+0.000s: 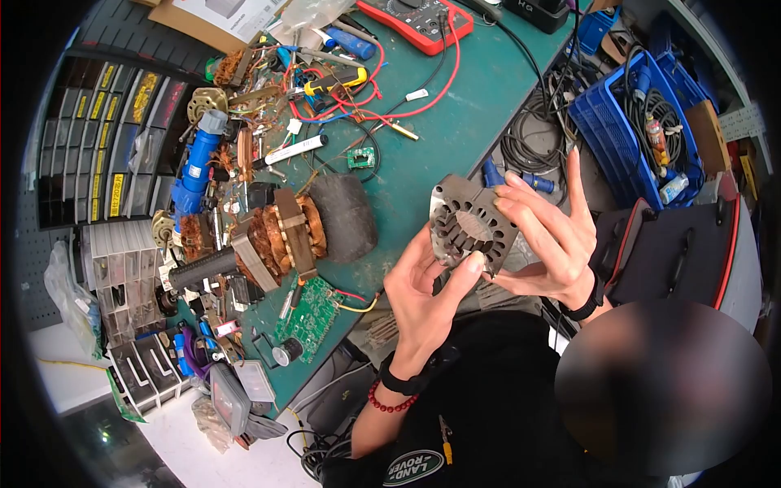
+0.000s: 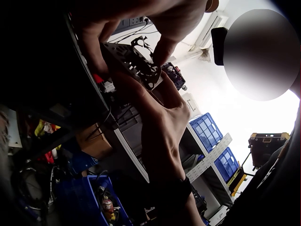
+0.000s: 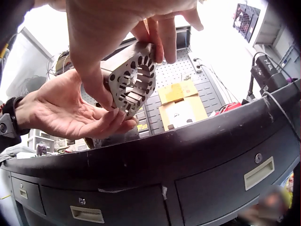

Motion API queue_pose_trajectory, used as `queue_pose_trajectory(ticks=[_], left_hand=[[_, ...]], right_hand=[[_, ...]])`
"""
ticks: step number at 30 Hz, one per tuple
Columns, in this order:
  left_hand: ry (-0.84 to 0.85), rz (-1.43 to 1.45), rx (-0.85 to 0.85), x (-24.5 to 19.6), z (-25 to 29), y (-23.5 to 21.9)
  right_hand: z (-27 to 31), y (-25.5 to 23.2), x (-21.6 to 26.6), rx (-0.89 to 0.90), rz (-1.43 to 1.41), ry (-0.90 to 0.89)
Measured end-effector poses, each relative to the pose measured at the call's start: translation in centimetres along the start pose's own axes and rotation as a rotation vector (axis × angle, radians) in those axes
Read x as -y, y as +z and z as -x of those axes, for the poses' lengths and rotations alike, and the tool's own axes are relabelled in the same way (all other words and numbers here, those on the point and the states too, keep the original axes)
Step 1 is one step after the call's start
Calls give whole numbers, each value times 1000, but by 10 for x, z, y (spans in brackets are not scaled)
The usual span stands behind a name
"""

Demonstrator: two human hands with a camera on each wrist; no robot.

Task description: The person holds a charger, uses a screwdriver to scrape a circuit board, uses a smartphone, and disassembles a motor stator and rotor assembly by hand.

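A grey slotted metal stator core (image 1: pixel 474 229) is held up between both hands, in front of the body at the bench's edge. Its face has a ring of openings around a large toothed bore. My left hand (image 1: pixel 425 299) grips its lower left side, thumb against the front rim and fingers along the side. On the other side, my right hand (image 1: pixel 555 240) holds the edge with thumb and fingers, while one finger sticks out straight. The right wrist view shows the core (image 3: pixel 123 67) tilted, with left fingertips (image 3: pixel 117 120) at its lower end.
On the green bench (image 1: pixel 423 171) lie a motor part with copper windings (image 1: pixel 277 240), a dark cylinder (image 1: pixel 346 217), a green circuit board (image 1: pixel 311 317), a marker (image 1: pixel 297 150) and a red multimeter (image 1: pixel 423 28). A blue crate (image 1: pixel 606 126) with cables stands beyond the edge.
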State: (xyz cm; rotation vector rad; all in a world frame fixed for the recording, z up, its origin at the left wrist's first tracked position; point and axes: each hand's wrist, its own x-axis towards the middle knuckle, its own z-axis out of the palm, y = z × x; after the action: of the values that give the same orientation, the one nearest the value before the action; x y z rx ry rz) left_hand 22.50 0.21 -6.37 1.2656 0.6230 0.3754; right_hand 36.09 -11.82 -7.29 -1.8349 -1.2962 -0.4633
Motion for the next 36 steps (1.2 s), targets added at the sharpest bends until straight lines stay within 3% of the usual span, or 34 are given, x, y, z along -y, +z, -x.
queue_pose_trajectory(ticks=[7, 9, 10, 12, 16, 23, 27, 31, 34, 36], left_hand=[[11, -43, 25, 0, 4, 3], [169, -74, 3, 5, 8, 12], [169, -75, 3, 7, 9, 15], [129, -60, -138, 10, 10, 20], [238, -54, -233, 23, 14, 20], [105, 19, -202, 22, 16, 21], [183, -27, -141, 24, 7, 4], [149, 48, -139, 20, 2, 7], [216, -97, -179, 15, -7, 5], [161, -314, -240, 5, -20, 6]], right_hand=[[-3, -2, 7, 15, -8, 32], [-4, 1, 11, -4, 1, 47], [-4, 3, 13, -11, 23, 45], [-5, 6, 18, -19, 45, 43], [-4, 10, 25, -50, 56, 58], [-1, 12, 28, -52, 74, 55], [-1, 8, 22, -32, 59, 36], [-3, 9, 18, -21, 51, 25], [-5, 16, 12, -51, 23, 24], [-8, 26, 5, -85, -8, 111]])
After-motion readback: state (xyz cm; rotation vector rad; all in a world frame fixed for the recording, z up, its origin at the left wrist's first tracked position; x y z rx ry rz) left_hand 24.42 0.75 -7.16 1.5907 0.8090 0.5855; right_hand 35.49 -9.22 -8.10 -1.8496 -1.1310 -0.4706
